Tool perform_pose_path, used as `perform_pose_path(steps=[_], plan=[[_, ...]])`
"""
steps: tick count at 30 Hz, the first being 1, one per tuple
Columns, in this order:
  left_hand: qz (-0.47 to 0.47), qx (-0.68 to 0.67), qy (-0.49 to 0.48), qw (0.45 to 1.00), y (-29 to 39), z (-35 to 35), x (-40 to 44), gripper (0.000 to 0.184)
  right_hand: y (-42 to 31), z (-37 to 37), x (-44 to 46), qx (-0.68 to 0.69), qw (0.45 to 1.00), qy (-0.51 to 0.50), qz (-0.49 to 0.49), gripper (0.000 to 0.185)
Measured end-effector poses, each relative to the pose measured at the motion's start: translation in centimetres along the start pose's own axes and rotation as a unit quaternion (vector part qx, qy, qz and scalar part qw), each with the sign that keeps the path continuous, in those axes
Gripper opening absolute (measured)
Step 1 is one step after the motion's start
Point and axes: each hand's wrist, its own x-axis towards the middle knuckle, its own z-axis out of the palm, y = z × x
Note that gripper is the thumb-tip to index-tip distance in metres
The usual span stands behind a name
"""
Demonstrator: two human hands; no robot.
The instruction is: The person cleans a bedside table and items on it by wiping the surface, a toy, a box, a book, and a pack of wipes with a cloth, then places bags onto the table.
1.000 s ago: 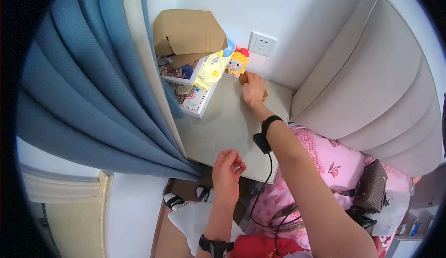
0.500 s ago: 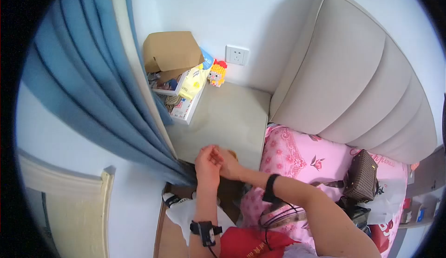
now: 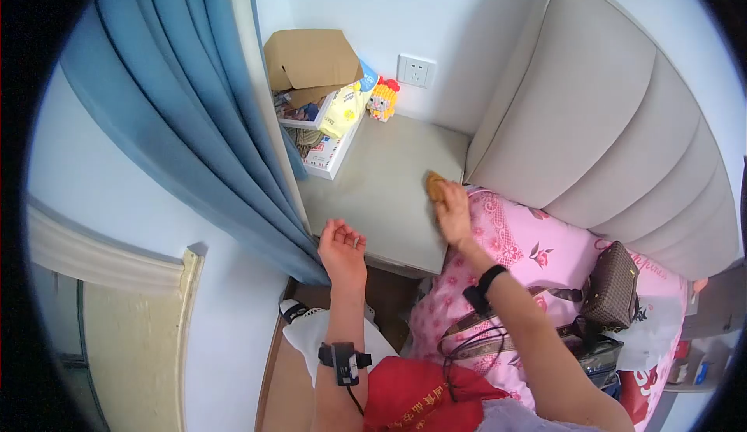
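My right hand is wrapped round a brown sponge-like pad, pressed on the right side of the beige bedside table. Over the table's front left edge, my left hand is raised with its palm up and fingers loosely curled apart, holding nothing. A yellow and red block figure stands upright at the back of the table. Left of it are a yellow packet, an open cardboard box and a white box, stacked together.
A blue curtain hangs at the left. The padded headboard rises at the right, above pink bedding with a brown checked bag and cables. A wall socket is behind the table.
My right hand went from the table's back to its front beside my left hand, then out to the right side with the pad. My left hand has parted from it. The view has shifted.
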Motion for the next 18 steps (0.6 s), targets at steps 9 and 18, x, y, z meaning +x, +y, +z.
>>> perform_pose_path(steps=[9, 18], plan=[[0.003, -0.02, -0.026, 0.999, -0.7, 1.7, -1.1, 0.021, -13.3, 3.1, -10.7, 0.259, 0.899, -0.329, -0.126, 0.046], [0.167, 0.007, 0.169, 0.971, 0.9, -1.7, 1.3, 0.025, -8.0, 2.9, 1.8, 0.142, 0.987, -0.046, 0.065, 0.045]])
